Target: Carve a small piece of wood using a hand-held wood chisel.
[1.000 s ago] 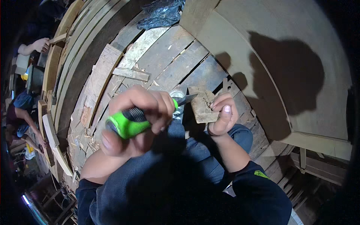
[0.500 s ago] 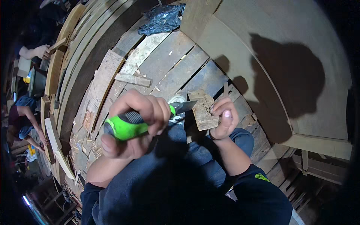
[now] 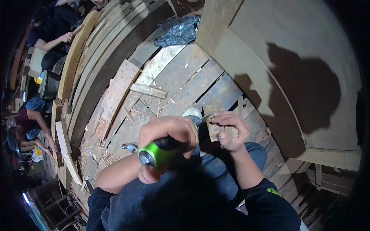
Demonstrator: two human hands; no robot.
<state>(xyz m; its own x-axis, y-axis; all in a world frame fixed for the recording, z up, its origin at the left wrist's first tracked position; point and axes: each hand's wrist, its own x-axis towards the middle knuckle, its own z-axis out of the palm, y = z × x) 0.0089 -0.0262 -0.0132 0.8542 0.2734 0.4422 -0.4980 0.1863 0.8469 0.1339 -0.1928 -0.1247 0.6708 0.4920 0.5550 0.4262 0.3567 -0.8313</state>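
Note:
My left hand (image 3: 167,136) is closed round the green-and-black handle of a bladed tool (image 3: 156,153). Its blade (image 3: 200,120) reaches toward a small, rough piece of pale wood (image 3: 214,134), against or very near its left edge. I grip that wood with my right hand (image 3: 231,131), fingers bent over its upper part and thumb on its front. Beneath the hands are my bent legs in dark trousers and part of a light shoe (image 3: 190,112). A metal tool, apparently a hammer (image 3: 129,147), lies on the boards left of my left hand.
Wood offcuts (image 3: 148,90) and shavings (image 3: 106,156) litter the plank floor (image 3: 192,77). Curved timber (image 3: 79,54) edges the left, beyond which two people (image 3: 54,40) (image 3: 32,117) work. A crumpled dark plastic sheet (image 3: 177,30) lies at the back; a pale panel (image 3: 246,50) stands at right.
My left hand has shifted right and down and turned, angling the handle more steeply toward me. My right fingers lie further over the wood. The view has moved slightly, showing more of the people.

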